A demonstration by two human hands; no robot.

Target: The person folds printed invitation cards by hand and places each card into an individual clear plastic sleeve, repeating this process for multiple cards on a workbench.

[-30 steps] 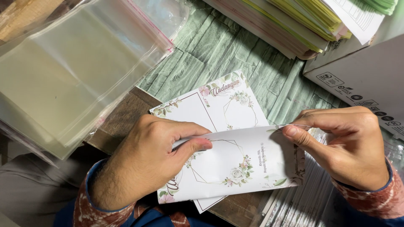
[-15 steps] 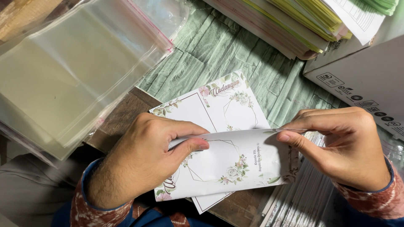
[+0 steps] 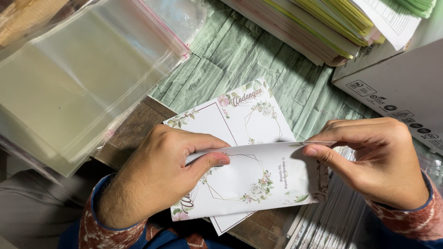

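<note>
Both hands are pinching a white floral-printed folded paper card (image 3: 251, 182): left hand (image 3: 159, 177) gripping its left part, right hand (image 3: 376, 159) gripping its top-right edge.

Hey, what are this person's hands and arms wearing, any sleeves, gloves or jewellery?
Both the left hand and the right hand are bare: no gloves, and no rings or watch in view. Each wrist shows a long sleeve in a reddish-brown fabric with a small pale pattern, the left cuff and the right cuff both edged in dark blue.
</note>
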